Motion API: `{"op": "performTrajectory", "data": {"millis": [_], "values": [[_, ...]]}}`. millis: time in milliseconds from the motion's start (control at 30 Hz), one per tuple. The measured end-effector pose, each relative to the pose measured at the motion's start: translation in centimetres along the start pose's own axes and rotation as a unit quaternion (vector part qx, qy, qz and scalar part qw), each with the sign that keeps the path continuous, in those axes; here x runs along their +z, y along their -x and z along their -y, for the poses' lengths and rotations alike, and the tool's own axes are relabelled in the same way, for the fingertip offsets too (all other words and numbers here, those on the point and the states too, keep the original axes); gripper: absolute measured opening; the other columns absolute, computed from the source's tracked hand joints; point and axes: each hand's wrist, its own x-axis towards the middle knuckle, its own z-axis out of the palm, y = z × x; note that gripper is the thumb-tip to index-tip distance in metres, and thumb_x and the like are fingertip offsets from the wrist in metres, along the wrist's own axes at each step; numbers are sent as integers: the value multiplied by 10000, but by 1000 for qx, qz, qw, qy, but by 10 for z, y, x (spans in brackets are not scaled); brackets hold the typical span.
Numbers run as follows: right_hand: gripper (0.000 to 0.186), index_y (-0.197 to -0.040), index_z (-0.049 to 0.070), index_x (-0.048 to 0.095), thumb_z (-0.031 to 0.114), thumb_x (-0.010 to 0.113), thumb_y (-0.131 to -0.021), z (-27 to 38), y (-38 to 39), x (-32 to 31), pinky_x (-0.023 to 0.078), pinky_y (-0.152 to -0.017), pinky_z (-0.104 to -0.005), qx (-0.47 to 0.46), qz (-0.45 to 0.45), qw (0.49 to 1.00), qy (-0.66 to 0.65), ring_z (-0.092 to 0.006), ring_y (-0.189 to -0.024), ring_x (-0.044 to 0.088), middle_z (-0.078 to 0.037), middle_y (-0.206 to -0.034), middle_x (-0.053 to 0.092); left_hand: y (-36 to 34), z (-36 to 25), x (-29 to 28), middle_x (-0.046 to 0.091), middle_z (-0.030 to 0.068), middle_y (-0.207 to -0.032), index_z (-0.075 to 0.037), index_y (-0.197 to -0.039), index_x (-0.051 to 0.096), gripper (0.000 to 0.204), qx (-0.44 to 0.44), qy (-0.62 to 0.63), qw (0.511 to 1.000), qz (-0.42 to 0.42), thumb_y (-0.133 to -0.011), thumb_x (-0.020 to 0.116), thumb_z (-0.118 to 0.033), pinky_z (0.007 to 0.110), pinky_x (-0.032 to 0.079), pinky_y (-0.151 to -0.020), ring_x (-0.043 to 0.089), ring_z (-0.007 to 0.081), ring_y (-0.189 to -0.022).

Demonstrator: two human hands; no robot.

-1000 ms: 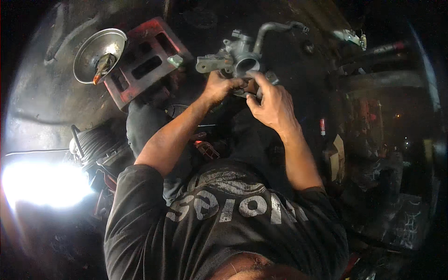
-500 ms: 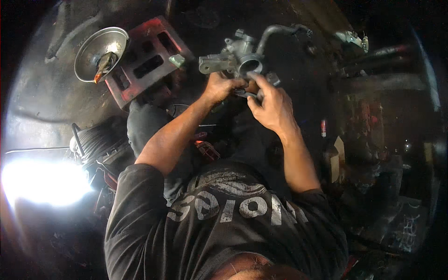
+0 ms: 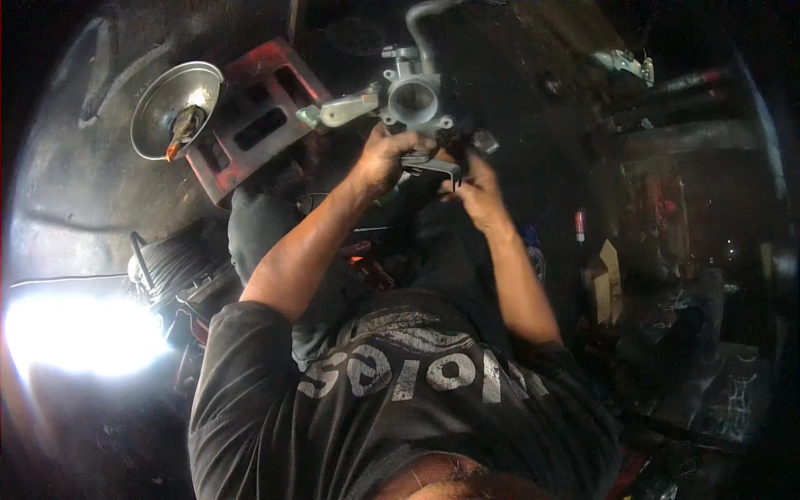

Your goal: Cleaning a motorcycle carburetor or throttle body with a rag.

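Observation:
A grey metal throttle body (image 3: 427, 82) with a round open bore is held up in front of me, its bore facing up toward me. A bent grey hose (image 3: 421, 32) rises from its far side. My left hand (image 3: 387, 158) is closed round its near left side, thumb across the metal. At the lower right my right hand (image 3: 478, 190) has its fingers curled against the part, partly shaded and blurred. Between the hands juts a bent metal bracket (image 3: 433, 166). A dark stubby piece (image 3: 484, 142) sticks out beyond the right fingers.
A red, slotted crate (image 3: 265, 125) stands at the far left. On it a metal bowl (image 3: 150, 125) leans, holding an orange-tipped item (image 3: 177, 143). Nearer left are coiled black cable (image 3: 171, 262) and a glaring lamp (image 3: 83, 329). A red-capped tube (image 3: 580, 226) is at right.
The throttle body has turned, so its bore faces me more and its hose points farther up and left. My right hand has come off the bore rim and moved down.

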Motion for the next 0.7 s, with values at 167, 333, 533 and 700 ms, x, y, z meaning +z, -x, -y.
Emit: {"op": "performTrajectory", "data": {"millis": [167, 333, 533, 700], "values": [[439, -1258, 42, 534, 15, 652, -836, -39, -8, 30, 565, -631, -318, -28, 41, 995, -89, -177, -795, 648, -76, -1025, 647, 0, 3, 0, 651, 103, -880, 33, -1013, 604, 332, -13, -13, 1000, 3, -709, 660, -88, 334, 532, -716, 640, 201, -737], [259, -1148, 37, 607, 156, 549, -925, -14, -2, 18, 540, -637, -307, 54, 1, 984, -168, -146, -716, 609, -77, -987, 657, 5, -3, 1, 686, 112, -787, 46, -924, 627, 212, 8, -23, 1000, -9, -717, 649, 10, 284, 536, -658, 655, 153, -684], [278, -1113, 51, 619, 236, 600, -905, 27, 22, -6, 532, -624, -297, 77, -15, 923, -376, -175, -716, 639, -101, -940, 678, 0, -2, -4, 705, 113, -840, 69, -932, 657, 204, -11, -109, 994, -19, -752, 698, -18, 303, 545, -726, 682, 176, -766], [473, -1282, 83, 501, 231, 678, -869, 21, 20, 8, 577, -666, -324, 63, 15, 983, -172, -279, -799, 688, -162, -984, 675, 3, 5, 2, 706, 116, -885, 55, -969, 657, 232, 16, -113, 993, -26, -755, 702, -23, 310, 547, -738, 683, 180, -782]]}}
